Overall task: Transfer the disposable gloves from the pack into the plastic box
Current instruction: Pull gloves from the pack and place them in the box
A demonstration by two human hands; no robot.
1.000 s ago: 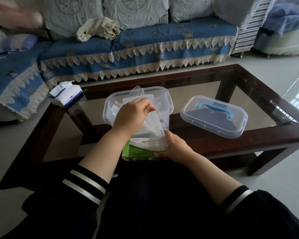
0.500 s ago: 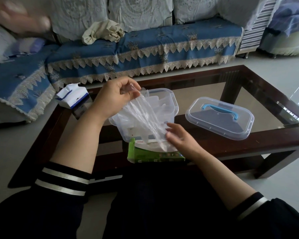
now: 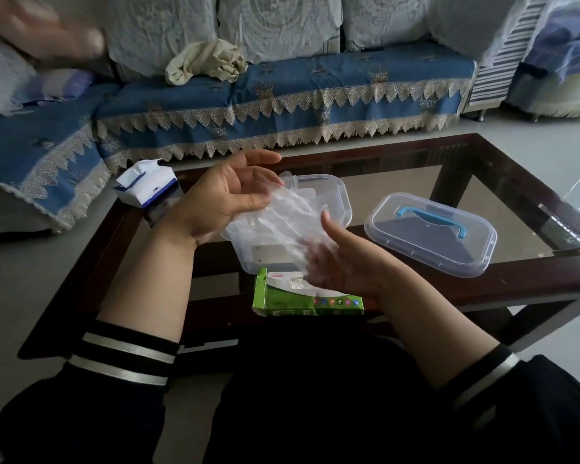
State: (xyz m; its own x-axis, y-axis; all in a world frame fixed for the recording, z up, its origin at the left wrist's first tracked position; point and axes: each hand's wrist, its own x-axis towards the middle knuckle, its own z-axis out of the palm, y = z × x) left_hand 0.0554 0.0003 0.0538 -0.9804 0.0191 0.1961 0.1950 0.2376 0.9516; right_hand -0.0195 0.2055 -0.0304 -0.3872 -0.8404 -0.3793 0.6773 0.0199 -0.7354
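**Clear glove held between both hands above the open box**

The left hand (image 3: 228, 199) is raised palm-up over the near left part of the glass-topped, dark wood coffee table (image 3: 502, 279). Its fingers are loosely curved, and the thumb and forefinger pinch the upper end of a thin, crinkled, transparent disposable glove (image 3: 292, 216). The right hand (image 3: 342, 262) sits lower, palm turned up, thumb raised, fingers relaxed and partly spread; the lower end of the glove lies draped across those fingers. Whether they close on the film cannot be told.

The glove hangs in front of and just above the clear rectangular plastic box (image 3: 340, 202), which stands open on the table. Clear film shows inside the box; its amount cannot be judged.

The green and white cardboard glove pack (image 3: 302, 303) lies at the table's near edge, just beneath the right hand, its top opening showing film.

To the right of the box, apart from it, the clear lid with a blue handle (image 3: 429, 232) lies flat. A white and blue tissue pack (image 3: 144, 187) sits at the far left corner.
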